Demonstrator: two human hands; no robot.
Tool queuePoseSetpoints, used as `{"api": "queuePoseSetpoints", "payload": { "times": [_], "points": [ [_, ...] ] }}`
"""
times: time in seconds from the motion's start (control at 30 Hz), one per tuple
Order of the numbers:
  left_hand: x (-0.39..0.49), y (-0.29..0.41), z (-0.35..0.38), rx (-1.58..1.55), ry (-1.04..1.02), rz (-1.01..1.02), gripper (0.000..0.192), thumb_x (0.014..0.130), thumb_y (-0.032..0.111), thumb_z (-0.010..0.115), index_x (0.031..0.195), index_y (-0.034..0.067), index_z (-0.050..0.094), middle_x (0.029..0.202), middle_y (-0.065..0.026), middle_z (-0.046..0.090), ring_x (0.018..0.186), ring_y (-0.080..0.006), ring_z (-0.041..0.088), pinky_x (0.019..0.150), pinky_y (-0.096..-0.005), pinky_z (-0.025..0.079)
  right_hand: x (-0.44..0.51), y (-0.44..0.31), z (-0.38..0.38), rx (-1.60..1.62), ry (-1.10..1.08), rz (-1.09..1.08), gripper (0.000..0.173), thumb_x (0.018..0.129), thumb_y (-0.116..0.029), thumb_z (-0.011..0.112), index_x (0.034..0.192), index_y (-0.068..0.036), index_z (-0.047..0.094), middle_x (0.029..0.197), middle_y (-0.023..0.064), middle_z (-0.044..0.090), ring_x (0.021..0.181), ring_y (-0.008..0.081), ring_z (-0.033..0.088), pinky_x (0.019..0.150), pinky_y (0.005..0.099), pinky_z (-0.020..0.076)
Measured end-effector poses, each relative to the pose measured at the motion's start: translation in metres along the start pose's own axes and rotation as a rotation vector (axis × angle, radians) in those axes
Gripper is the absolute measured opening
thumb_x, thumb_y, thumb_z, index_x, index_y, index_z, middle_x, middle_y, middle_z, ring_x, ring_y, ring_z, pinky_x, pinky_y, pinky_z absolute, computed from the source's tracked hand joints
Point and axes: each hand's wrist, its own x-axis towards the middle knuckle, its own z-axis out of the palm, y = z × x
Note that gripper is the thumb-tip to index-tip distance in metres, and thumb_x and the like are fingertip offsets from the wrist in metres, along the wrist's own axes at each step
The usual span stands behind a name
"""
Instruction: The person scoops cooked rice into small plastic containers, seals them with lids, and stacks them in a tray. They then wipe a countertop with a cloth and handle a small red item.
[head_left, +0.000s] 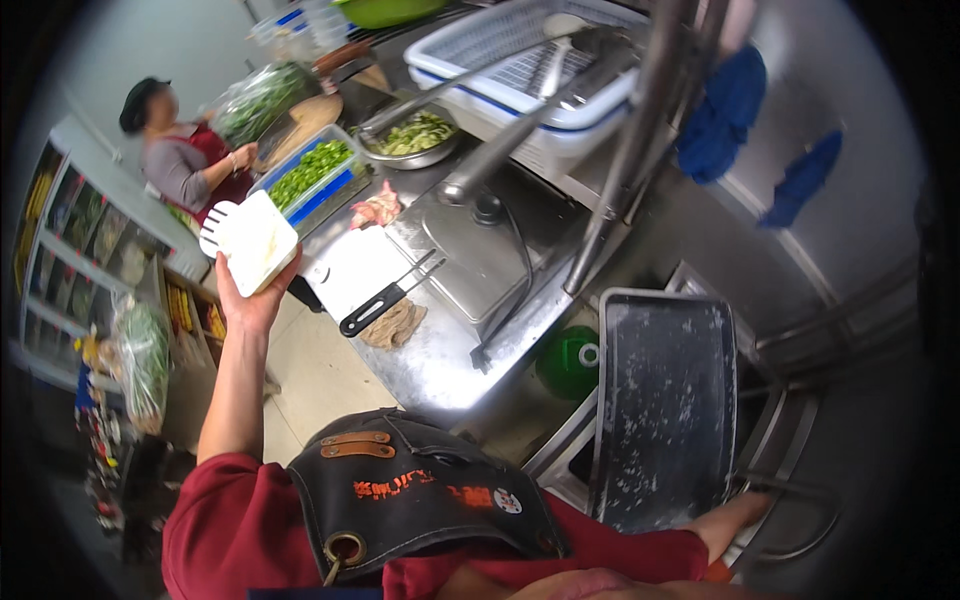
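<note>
Raised on the left, my left hand (255, 304) holds a white square plastic container (262, 244), its thumb and fingers around the lower edge. A white slotted piece (214, 225) shows behind or beside the container; how they join cannot be told. My right hand (750, 508) is low on the right, by the bottom corner of a dark rectangular tray (667, 412) with white specks. Its fingers are mostly hidden, so its grip is unclear. On the steel table lie a white board (360, 266), a black-handled two-pronged fork (375, 307) and a brown cloth (395, 324).
A co-worker (191, 161) stands at the far left near a tub of chopped greens (311, 176). A steel bowl (416, 142), white baskets (480, 45) and a lidded steel appliance (472, 247) with a cord stand on the table. Steel posts (611, 210) rise at its right edge.
</note>
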Motion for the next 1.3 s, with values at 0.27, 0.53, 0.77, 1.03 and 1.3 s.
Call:
{"api": "queuePoseSetpoints", "payload": {
  "times": [0.27, 0.53, 0.77, 1.03, 1.3],
  "points": [
    [0.000, 0.024, -0.020, -0.081, 0.049, 0.012, 0.061, 0.096, 0.055, 0.025, 0.143, 0.016, 0.030, 0.143, -0.0139, 0.037, 0.130, -0.0388, 0.036, 0.105, -0.0642, 0.028, 0.026, -0.026, -0.006, 1.475, -0.612, -0.206, 0.030, 0.088, -0.023, 0.054, 0.106, -0.002, 0.064, 0.098, 0.0148, 0.065, 0.087, 0.0228, 0.060, 0.079, 0.0352, 0.0493],
    [0.011, 0.042, -0.034, -0.065, 0.114, -0.034, 0.061, 0.095, 0.052, 0.030, 0.144, 0.015, 0.029, 0.144, -0.0153, 0.036, 0.130, -0.0393, 0.035, 0.106, -0.0613, 0.027, -0.149, -0.045, -0.084, 1.955, -0.965, -0.104, 0.019, 0.090, -0.015, 0.052, 0.103, -0.008, 0.064, 0.086, 0.0095, 0.064, 0.075, 0.0208, 0.061, 0.071, 0.0336, 0.0537],
    [0.011, 0.121, -0.087, -0.115, 0.006, -0.186, 0.064, 0.091, 0.054, 0.039, 0.144, 0.017, 0.032, 0.144, -0.0134, 0.039, 0.132, -0.0373, 0.036, 0.108, -0.0627, 0.020, -0.265, -0.098, -0.202, 1.582, -1.094, -0.372, 0.016, 0.091, -0.018, 0.055, 0.096, -0.005, 0.064, 0.088, 0.0077, 0.066, 0.076, 0.0167, 0.064, 0.070, 0.0323, 0.0545],
    [0.040, 0.226, -0.191, -0.230, -0.086, -0.190, 0.070, 0.092, 0.059, 0.035, 0.143, 0.011, 0.032, 0.141, -0.0159, 0.042, 0.124, -0.0431, 0.043, 0.104, -0.0555, 0.033, -0.461, -0.158, -0.222, 0.711, -1.119, -0.648, 0.024, 0.091, -0.024, 0.060, 0.098, -0.001, 0.064, 0.088, 0.0103, 0.068, 0.078, 0.0198, 0.067, 0.071, 0.0349, 0.0561],
    [0.060, 0.350, -0.271, -0.326, -0.025, -0.011, 0.064, 0.094, 0.055, 0.035, 0.142, 0.012, 0.035, 0.139, -0.0102, 0.045, 0.124, -0.0302, 0.047, 0.104, -0.0492, 0.036, -0.785, -0.292, -0.287, 0.387, -1.656, -1.241, 0.011, 0.087, -0.009, 0.059, 0.081, 0.001, 0.061, 0.071, 0.0083, 0.063, 0.064, 0.0163, 0.058, 0.063, 0.0282, 0.0465]
  ]
}}
